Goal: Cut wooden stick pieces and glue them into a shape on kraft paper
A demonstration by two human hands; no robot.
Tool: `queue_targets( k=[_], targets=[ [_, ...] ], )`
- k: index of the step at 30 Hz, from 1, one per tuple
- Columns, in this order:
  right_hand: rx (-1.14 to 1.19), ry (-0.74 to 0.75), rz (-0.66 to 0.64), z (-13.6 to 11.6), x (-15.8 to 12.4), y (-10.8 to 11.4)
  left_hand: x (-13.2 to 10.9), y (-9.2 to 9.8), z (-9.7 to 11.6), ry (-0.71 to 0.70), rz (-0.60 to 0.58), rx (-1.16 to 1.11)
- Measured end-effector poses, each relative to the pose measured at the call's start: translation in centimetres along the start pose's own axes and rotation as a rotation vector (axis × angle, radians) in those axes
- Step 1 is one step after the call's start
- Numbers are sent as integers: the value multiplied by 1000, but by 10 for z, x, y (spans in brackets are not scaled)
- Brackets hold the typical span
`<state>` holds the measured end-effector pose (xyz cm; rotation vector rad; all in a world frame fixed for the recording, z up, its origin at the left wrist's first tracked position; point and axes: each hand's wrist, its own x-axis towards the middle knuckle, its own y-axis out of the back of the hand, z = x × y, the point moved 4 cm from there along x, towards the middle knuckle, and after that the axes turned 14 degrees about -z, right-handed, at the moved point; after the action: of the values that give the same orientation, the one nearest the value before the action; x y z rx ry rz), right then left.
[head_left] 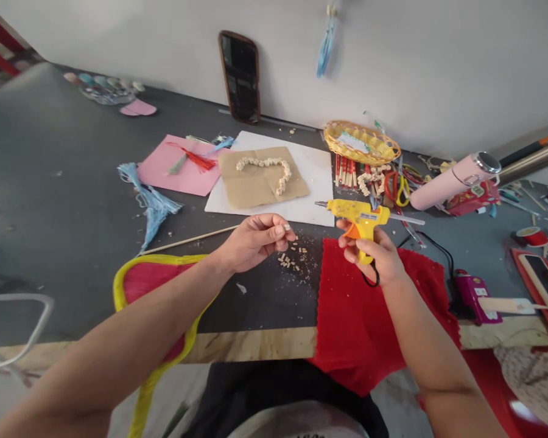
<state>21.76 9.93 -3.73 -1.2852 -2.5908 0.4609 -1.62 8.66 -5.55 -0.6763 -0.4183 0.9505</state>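
My right hand (374, 252) is wrapped round the handle of a yellow hot glue gun (358, 213), its metal nozzle pointing left and a clear glue stick out of its back. My left hand (265, 240) pinches a small pale wooden piece (287, 227) between thumb and fingers. Below it on the dark table lie several short wooden bits (290, 263) among crumbs. Beyond both hands, a curved line of small pale pieces (267, 163) lies on brown paper (242, 188), which rests on a white sheet (322, 182).
Red cloth (356, 322) hangs over the front edge. A yellow-rimmed red fan (150, 280) and thin stick (187, 240) lie left, near a blue tassel (153, 201). At right are a wicker basket (363, 152), scissors (402, 190), pink flask (456, 182) and purple box (477, 298). A phone (240, 76) leans on the wall.
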Motion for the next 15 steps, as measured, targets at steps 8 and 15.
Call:
queue_targets(
  k=[8,15],
  targets=[
    [-117,11,-239,5,-7,-16,0,-1,1,34,32,-37],
    [-278,-88,-297,9,-11,-25,-2,-4,0,72,9,-38]
  ],
)
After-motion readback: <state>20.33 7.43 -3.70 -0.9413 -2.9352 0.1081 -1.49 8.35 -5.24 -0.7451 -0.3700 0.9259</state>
